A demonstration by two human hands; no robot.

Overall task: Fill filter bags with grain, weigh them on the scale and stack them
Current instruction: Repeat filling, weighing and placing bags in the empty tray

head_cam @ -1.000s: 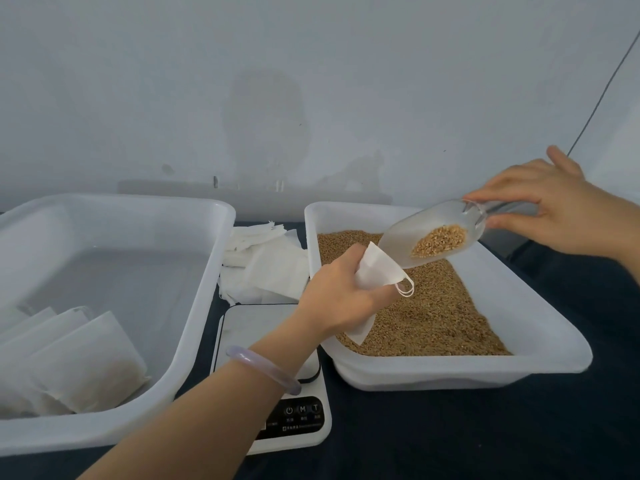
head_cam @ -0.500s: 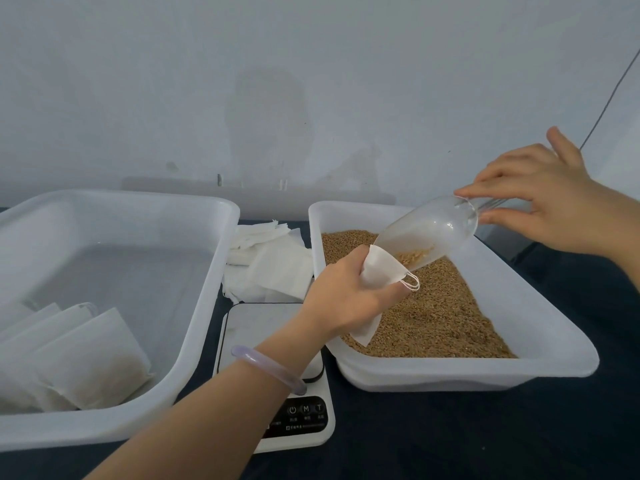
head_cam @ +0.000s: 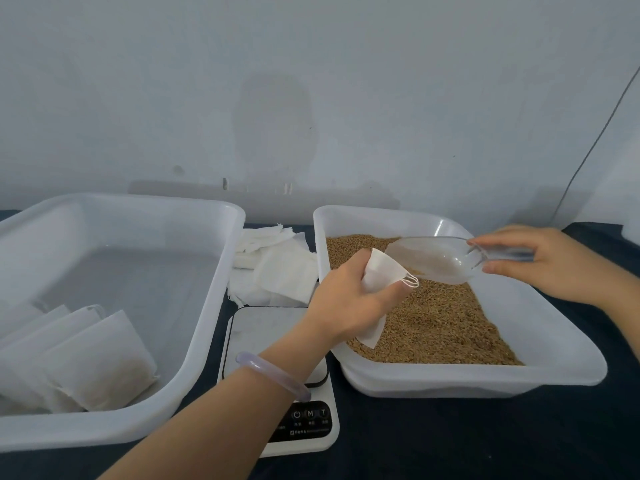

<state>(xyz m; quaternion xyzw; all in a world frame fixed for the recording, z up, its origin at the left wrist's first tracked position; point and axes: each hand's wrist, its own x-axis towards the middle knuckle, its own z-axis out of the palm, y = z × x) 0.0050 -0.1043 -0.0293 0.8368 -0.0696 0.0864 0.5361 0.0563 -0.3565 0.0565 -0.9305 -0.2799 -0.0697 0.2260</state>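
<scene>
Indoors, a dark-clothed counter (head_cam: 450,445) runs against a pale grey wall (head_cam: 311,98). Over the grain tray (head_cam: 467,379), the left hand (head_cam: 346,306) grips a white filter bag (head_cam: 382,271), its mouth turned up and right, its bottom corner hanging toward the grain (head_cam: 443,327). The right hand (head_cam: 543,268) pinches the handle of a clear scoop (head_cam: 440,261), which lies left to right with its lip at the bag's mouth. The scale (head_cam: 266,327) sits just left of that tray.

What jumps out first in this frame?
Centre-right, the left hand grips a white filter bag over the white tray of grain, while the right hand holds a clear scoop, apparently empty, tip at the bag's mouth. Filled bags lie overlapping in the white tub at left; a digital scale sits between tub and tray.
</scene>
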